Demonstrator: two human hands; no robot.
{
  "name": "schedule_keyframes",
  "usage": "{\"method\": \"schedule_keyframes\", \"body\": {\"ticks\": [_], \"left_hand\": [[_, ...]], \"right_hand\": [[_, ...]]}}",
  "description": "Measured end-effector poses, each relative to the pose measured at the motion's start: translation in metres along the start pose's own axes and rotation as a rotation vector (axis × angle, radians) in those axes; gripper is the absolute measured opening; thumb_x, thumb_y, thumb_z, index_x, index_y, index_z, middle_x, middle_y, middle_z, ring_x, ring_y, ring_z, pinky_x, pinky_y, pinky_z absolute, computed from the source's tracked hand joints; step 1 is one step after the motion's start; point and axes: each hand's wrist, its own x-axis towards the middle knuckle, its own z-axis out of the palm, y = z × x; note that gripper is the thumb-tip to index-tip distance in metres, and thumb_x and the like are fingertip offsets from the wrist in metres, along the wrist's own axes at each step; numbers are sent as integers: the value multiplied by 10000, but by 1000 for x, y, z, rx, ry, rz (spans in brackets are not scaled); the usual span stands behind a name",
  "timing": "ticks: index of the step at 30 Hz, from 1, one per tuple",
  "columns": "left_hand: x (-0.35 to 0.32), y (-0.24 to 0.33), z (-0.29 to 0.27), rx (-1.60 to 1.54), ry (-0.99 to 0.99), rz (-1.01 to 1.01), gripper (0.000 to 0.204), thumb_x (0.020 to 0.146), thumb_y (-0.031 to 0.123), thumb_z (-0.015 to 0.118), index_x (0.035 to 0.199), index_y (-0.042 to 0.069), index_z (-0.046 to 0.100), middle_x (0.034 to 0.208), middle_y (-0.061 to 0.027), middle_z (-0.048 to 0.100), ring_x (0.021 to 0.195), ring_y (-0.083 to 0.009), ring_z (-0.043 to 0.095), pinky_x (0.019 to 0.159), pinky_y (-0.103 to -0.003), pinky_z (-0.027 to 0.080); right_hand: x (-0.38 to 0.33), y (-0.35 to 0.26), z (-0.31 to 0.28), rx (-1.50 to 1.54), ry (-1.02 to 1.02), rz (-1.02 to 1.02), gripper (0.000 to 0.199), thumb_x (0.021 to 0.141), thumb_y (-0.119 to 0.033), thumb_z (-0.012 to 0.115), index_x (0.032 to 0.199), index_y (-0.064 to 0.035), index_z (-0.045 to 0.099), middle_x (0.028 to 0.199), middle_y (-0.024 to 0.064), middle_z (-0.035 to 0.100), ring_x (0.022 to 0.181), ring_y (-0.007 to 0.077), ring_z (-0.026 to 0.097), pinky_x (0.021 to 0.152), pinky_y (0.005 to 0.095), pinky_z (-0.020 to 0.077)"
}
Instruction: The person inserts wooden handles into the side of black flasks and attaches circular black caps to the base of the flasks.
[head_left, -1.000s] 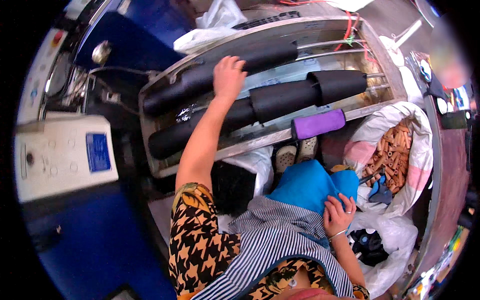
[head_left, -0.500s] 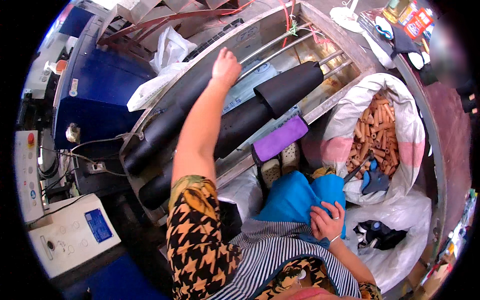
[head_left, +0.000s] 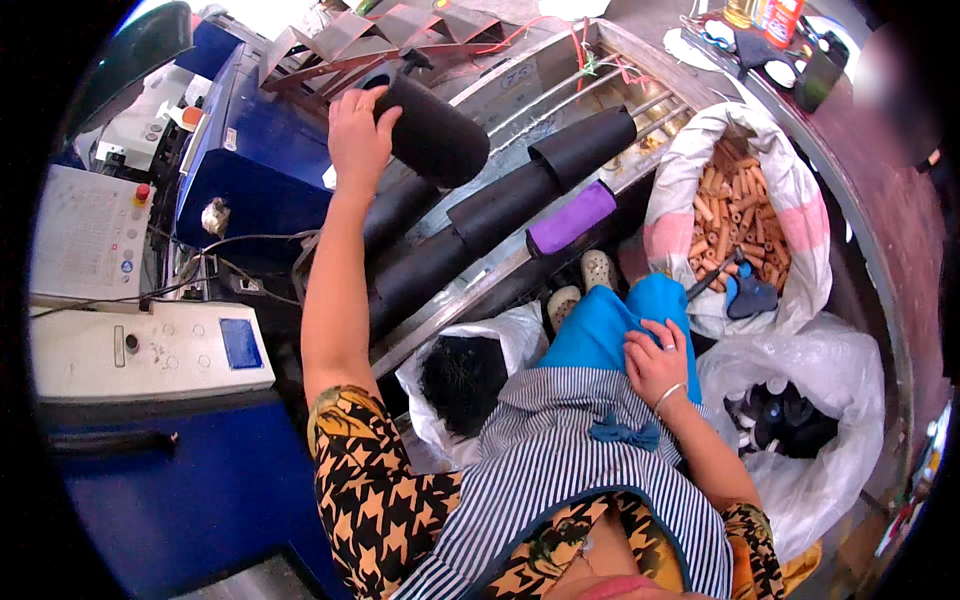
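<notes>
My left hand [head_left: 360, 140] is raised over the far left part of a long wooden trough [head_left: 440, 315]. Its fingers and thumb grip one end of a short, thick black tube [head_left: 437, 135], tilted above the trough. A small dark piece shows at the tube's upper end; I cannot make out what it is. Beneath it, more black tubes [head_left: 500, 195] lie in rows along the trough, end to end on metal rods. My right hand [head_left: 652, 358] rests on my blue-covered lap [head_left: 590, 330], fingers loosely spread, with nothing in it.
A purple cloth [head_left: 572, 218] hangs over the trough's near edge. At the right stand a sack of brown short sticks [head_left: 740, 215] and a clear bag of black pieces [head_left: 785, 415]. A white bag [head_left: 520, 335] holds black stuff. Blue machines [head_left: 180, 480] stand left.
My left hand has moved left and now holds a black tube raised off the trough. The view has turned left, so more of the machines shows. My right hand stays on my lap.
</notes>
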Motion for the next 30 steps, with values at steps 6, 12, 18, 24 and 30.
{"method": "schedule_keyframes", "body": {"ticks": [6, 12, 18, 24, 30], "left_hand": [[-101, 84, -69, -60, -111, -72, 339, 767, 140, 739, 1081, 70, 634, 1003, -120, 583, 948, -332, 546, 828, -429, 443], [-176, 106, -49, -4, -429, -187, 408, 795, 198, 739, 1140, 21, 610, 1168, -136, 554, 1067, -343, 531, 913, -420, 440], [-163, 105, -42, -30, -366, -149, 594, 802, 331, 748, 1278, 47, 535, 1425, -162, 442, 1257, -382, 440, 1068, -441, 351], [-142, 92, -24, 123, -561, -239, 683, 841, 482, 672, 1369, 83, 502, 1373, -128, 517, 1246, -370, 455, 1059, -456, 363], [-114, 84, -18, 165, -743, -298, 636, 798, 540, 687, 1232, 78, 627, 1284, -152, 583, 1195, -359, 523, 1009, -449, 411]], "right_hand": [[-13, 2, 0, -17, 58, -33, 119, 770, -151, 653, 880, -106, 660, 1083, 2, 641, 1183, 238, 523, 1075, 504, 327], [-20, 2, -2, 29, 74, -81, 131, 781, -140, 647, 904, -100, 660, 1104, 6, 630, 1179, 246, 526, 1069, 501, 339], [-33, 30, -8, 299, 264, 86, 269, 797, -128, 640, 1061, -80, 634, 1185, 87, 601, 1154, 307, 532, 1004, 455, 408], [-54, 142, -27, 21, 204, 476, 340, 827, -175, 659, 1149, -77, 605, 1182, 104, 571, 1136, 338, 495, 963, 419, 432], [-23, 178, -40, -371, -396, 731, 484, 827, -440, 677, 1153, -85, 645, 1200, 68, 565, 1173, 274, 487, 945, 423, 428]]}}
